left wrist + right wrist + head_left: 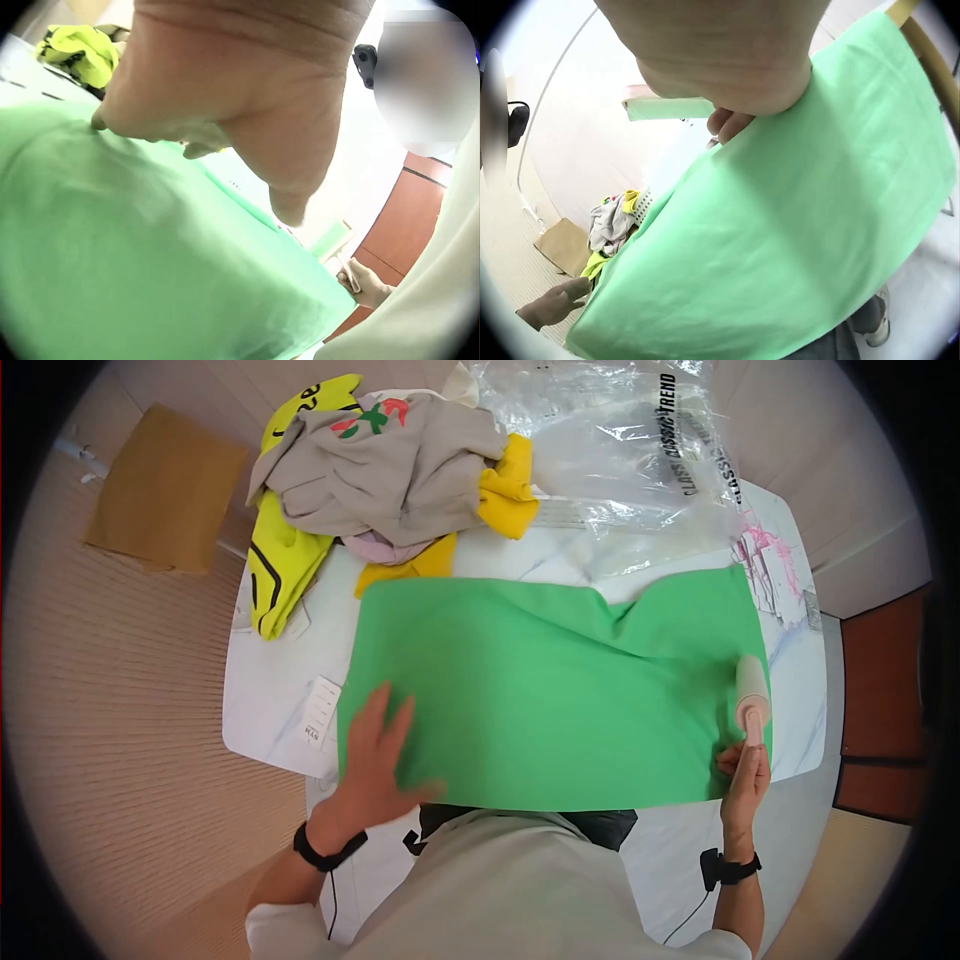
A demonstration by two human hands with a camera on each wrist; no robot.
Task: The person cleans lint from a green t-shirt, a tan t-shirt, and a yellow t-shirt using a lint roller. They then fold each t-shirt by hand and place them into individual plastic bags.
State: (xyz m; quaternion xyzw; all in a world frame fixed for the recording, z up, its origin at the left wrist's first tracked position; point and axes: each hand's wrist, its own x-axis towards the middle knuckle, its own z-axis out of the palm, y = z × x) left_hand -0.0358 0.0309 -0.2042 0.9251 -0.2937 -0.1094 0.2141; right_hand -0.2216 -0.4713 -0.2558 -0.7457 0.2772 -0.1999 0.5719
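A green cloth [540, 700] lies over the near part of the white table, with a fold at its upper right edge. Over its lower left corner is my left hand [375, 770], fingers spread and slightly blurred; whether it touches the cloth I cannot tell. My right hand [745, 780] grips the handle of a lint roller [751, 685] at the cloth's right edge. In the left wrist view the roller [332, 240] stands up from the right hand [367, 285]. The right wrist view shows curled fingers [727, 125] beside the cloth [780, 225].
Grey, yellow and neon garments [390, 470] are piled at the back left of the table [270, 700]. A clear plastic bag [620, 460] lies at the back. Paper tags with pink strings [770, 570] are at the right, a white tag [321, 710] at the left. A brown box [165, 490] stands beyond.
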